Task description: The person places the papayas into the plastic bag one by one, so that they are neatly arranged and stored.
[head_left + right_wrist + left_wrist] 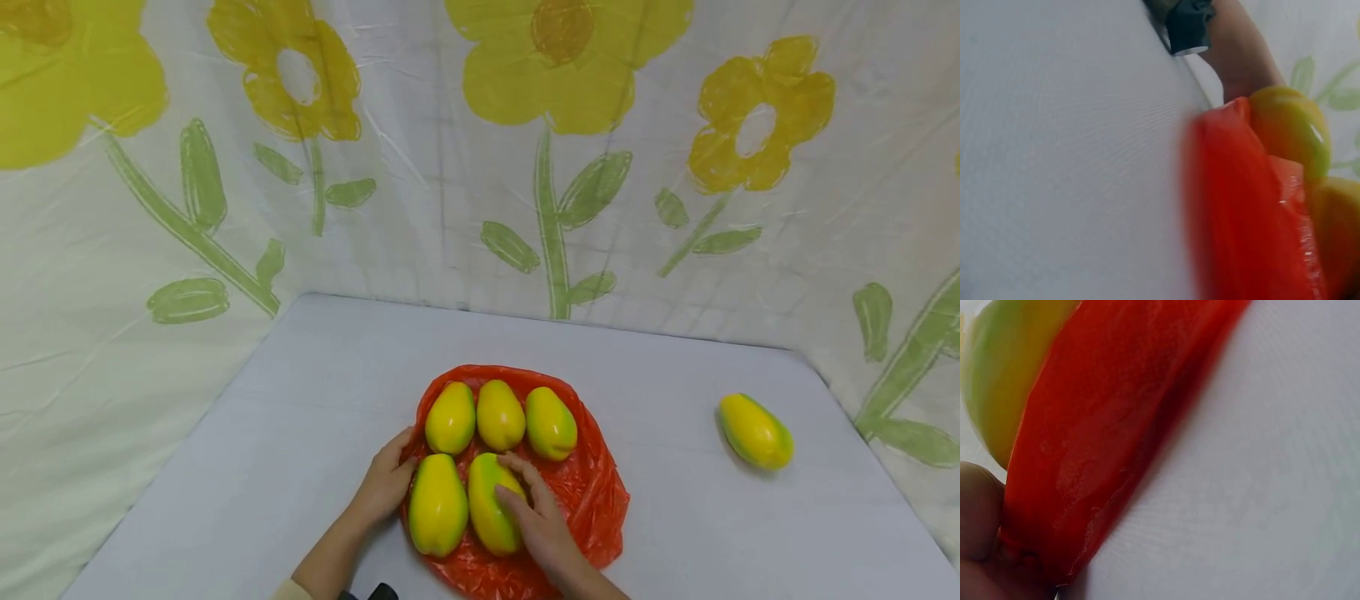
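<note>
On the white table (pixel 300 433), near its front edge, lay a crumpled red plastic bag (pixel 592 492) spread flat, and five yellow-green papayas rested on it in two rows: three side by side at the back and two at the front. The left hand (pixel 386 483) sat at the bag's left edge, beside the front left papaya (pixel 437 506); the left wrist view showed its fingers (pixel 979 519) pinching the red film, which rose taut from the tabletop with a papaya behind it. The right hand (pixel 543 521) lay over the right side of the front right papaya (pixel 491 515), its fingers (pixel 517 467) curved along the fruit's upper end and flank, touching it; whether they actually clasped it or merely rested there could not be told. In the right wrist view, the bag's edge stood blurred and close, with two papayas showing past it and the other forearm beyond. The back row held the back left papaya (pixel 451 417), the back middle papaya (pixel 500 414) and the back right papaya (pixel 551 423), each touching or just beside its neighbour. A sixth papaya (pixel 755 431) lay alone, well apart to the right on the bare table, near the backdrop (pixel 450 183) of pale sheeting printed with large yellow flowers and green stems, which enclosed the table behind and on both sides.
</note>
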Action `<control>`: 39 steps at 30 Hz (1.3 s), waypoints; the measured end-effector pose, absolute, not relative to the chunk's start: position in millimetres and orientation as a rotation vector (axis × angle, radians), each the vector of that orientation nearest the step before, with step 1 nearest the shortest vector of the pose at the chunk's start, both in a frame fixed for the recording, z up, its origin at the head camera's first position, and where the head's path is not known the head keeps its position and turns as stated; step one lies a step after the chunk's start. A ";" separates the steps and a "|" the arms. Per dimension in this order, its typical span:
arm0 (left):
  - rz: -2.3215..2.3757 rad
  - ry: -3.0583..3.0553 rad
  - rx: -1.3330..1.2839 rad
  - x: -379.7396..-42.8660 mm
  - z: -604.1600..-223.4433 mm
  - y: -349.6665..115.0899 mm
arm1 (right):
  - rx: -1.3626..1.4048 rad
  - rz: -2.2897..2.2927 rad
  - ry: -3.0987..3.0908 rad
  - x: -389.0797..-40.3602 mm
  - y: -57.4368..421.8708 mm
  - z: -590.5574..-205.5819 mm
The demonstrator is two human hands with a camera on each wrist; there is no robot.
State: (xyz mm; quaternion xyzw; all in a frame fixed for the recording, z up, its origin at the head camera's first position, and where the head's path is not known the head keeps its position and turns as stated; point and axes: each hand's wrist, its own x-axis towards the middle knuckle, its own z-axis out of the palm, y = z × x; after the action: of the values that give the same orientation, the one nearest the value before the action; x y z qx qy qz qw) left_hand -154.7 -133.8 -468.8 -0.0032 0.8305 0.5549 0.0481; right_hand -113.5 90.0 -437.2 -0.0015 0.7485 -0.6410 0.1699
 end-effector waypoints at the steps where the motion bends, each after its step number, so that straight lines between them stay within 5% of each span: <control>1: 1.693 2.533 -0.003 -155.2 -469.1 -133.8 | 0.000 -1.839 2.133 -113.1 91.2 -435.0; 17: 1.648 2.560 -0.037 -154.4 -466.6 -134.3 | -0.025 -2.013 2.381 -138.9 160.8 -392.1; 29: 1.667 2.540 -0.032 -153.5 -466.6 -131.2 | -0.133 -1.612 2.893 -163.3 243.9 -375.7; 39: 1.661 2.545 -0.027 -151.9 -465.0 -131.1 | 0.308 -1.269 3.156 -188.5 335.0 -383.9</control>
State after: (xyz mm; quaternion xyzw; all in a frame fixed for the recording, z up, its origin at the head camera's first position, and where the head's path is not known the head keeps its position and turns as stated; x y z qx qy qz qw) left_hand -151.9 -131.1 -465.0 -0.0090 0.8362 0.5459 0.0510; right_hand -188.5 335.0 -383.9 0.0893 0.9154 -0.3681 -0.1364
